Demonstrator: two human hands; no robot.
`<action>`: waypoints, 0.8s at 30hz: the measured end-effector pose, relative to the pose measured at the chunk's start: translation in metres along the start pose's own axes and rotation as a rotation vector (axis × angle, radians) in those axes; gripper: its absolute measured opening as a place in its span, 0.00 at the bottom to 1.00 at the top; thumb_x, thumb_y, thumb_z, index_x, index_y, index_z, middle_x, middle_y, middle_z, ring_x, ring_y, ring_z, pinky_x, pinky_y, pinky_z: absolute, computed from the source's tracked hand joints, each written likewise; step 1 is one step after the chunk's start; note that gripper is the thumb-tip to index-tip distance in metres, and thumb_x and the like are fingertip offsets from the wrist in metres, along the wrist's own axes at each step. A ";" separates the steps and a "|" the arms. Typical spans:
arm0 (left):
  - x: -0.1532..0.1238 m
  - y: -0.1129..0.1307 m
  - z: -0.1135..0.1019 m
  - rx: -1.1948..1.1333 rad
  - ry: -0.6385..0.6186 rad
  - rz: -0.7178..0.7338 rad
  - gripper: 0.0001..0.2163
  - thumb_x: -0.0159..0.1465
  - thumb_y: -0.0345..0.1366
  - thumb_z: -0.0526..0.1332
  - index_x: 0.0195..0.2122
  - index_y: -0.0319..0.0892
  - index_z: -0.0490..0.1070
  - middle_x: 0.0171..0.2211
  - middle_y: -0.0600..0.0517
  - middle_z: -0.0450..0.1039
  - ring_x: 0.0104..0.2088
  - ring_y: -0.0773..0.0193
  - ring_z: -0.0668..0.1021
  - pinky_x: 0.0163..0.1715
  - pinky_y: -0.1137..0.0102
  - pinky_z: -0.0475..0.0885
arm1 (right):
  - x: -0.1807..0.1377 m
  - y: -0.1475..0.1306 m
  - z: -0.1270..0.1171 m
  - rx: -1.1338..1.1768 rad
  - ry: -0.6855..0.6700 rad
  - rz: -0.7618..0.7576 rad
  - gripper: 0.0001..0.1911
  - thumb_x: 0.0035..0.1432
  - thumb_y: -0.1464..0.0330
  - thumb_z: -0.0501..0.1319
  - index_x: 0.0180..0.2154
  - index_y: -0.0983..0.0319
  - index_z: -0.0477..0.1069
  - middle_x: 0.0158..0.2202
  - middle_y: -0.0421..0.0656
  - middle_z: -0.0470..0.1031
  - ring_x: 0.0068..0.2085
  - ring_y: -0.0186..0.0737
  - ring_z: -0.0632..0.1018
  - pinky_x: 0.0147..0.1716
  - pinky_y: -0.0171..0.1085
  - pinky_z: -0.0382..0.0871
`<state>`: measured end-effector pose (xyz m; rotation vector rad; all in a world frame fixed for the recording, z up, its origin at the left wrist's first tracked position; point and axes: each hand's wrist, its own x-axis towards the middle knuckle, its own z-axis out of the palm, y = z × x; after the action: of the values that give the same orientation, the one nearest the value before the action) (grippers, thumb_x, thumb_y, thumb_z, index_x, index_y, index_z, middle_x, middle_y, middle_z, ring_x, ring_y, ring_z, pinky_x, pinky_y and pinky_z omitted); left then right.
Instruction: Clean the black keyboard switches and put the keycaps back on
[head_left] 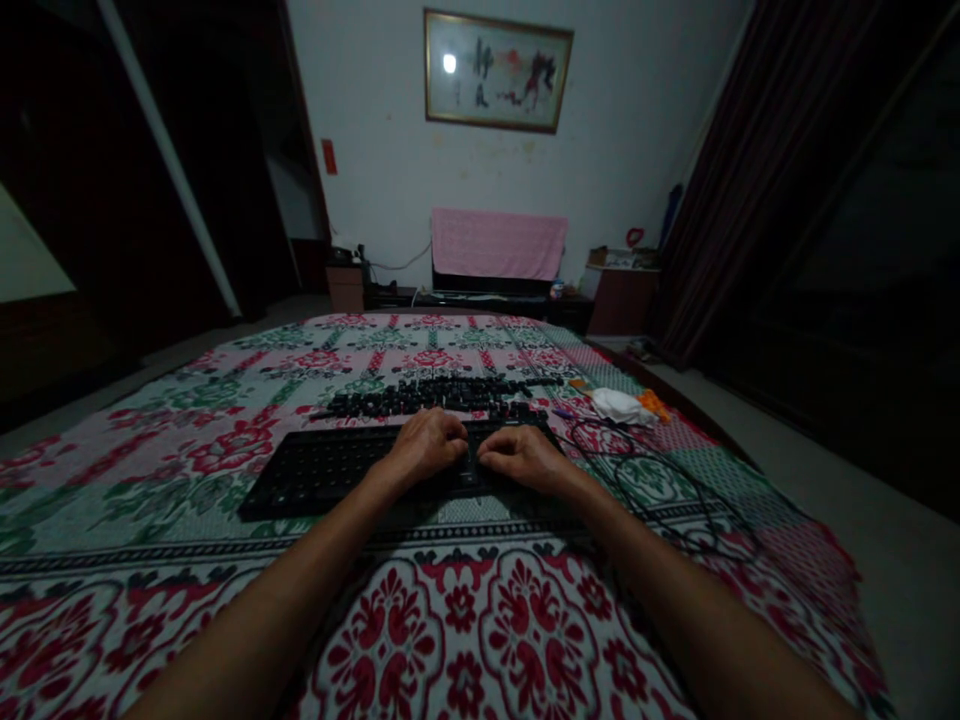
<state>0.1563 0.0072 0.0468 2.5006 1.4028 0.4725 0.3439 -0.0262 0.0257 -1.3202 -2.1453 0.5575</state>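
Note:
A black keyboard base [315,468], stripped of its keycaps, lies on a red, green and white patterned bedspread [480,620]. My left hand [429,446] and my right hand [525,456] rest side by side on its right half, fingers curled down and pressed onto the board. What the fingertips pinch is too small and dark to make out. Just behind the board lies a row of loose black keycaps [435,396].
A black cable [660,490] coils on the bedspread to the right of the keyboard. Beyond it lie a white cloth [619,405] and a small orange item [654,403]. A television under a pink cover [498,244] stands against the far wall.

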 end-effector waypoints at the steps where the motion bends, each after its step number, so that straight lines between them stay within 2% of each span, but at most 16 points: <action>1: 0.004 0.001 0.000 0.038 0.042 -0.008 0.11 0.54 0.38 0.57 0.37 0.45 0.75 0.36 0.50 0.74 0.40 0.60 0.72 0.40 0.70 0.65 | 0.001 0.004 -0.002 -0.020 0.063 0.005 0.10 0.51 0.68 0.57 0.32 0.63 0.75 0.30 0.40 0.76 0.30 0.33 0.73 0.29 0.30 0.63; 5: 0.022 0.003 0.006 0.077 0.114 -0.025 0.13 0.55 0.38 0.56 0.40 0.45 0.74 0.41 0.48 0.72 0.44 0.58 0.71 0.46 0.67 0.64 | 0.008 0.023 -0.014 -0.161 0.247 0.032 0.10 0.50 0.70 0.56 0.34 0.61 0.75 0.33 0.42 0.76 0.35 0.37 0.74 0.37 0.33 0.64; 9: 0.033 0.001 0.016 0.088 0.082 -0.069 0.13 0.56 0.36 0.55 0.40 0.45 0.74 0.41 0.48 0.73 0.45 0.57 0.71 0.46 0.68 0.64 | 0.024 0.040 -0.026 -0.305 0.244 0.053 0.12 0.51 0.72 0.55 0.35 0.61 0.75 0.33 0.43 0.75 0.37 0.37 0.73 0.37 0.33 0.63; 13: 0.034 -0.005 0.025 0.091 0.056 -0.051 0.14 0.56 0.37 0.54 0.42 0.45 0.73 0.41 0.48 0.74 0.45 0.57 0.71 0.46 0.67 0.64 | 0.044 0.046 -0.032 -0.496 0.146 0.027 0.13 0.52 0.71 0.55 0.38 0.60 0.75 0.33 0.43 0.73 0.36 0.37 0.71 0.35 0.32 0.60; 17: 0.033 -0.008 0.027 0.074 0.062 -0.043 0.14 0.57 0.37 0.54 0.42 0.45 0.73 0.42 0.47 0.73 0.45 0.56 0.71 0.48 0.66 0.63 | 0.065 0.045 -0.035 -0.651 -0.020 -0.073 0.13 0.51 0.71 0.55 0.38 0.59 0.75 0.33 0.44 0.70 0.35 0.37 0.70 0.32 0.31 0.58; 24: 0.033 -0.010 0.026 0.066 0.042 -0.038 0.15 0.57 0.38 0.54 0.44 0.45 0.72 0.43 0.47 0.72 0.46 0.56 0.71 0.49 0.65 0.62 | 0.089 0.046 -0.037 -0.760 -0.256 -0.127 0.17 0.51 0.75 0.53 0.39 0.55 0.75 0.34 0.44 0.71 0.34 0.36 0.70 0.30 0.30 0.57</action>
<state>0.1751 0.0392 0.0250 2.5248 1.5017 0.4816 0.3667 0.0761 0.0475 -1.5175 -2.7757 -0.1911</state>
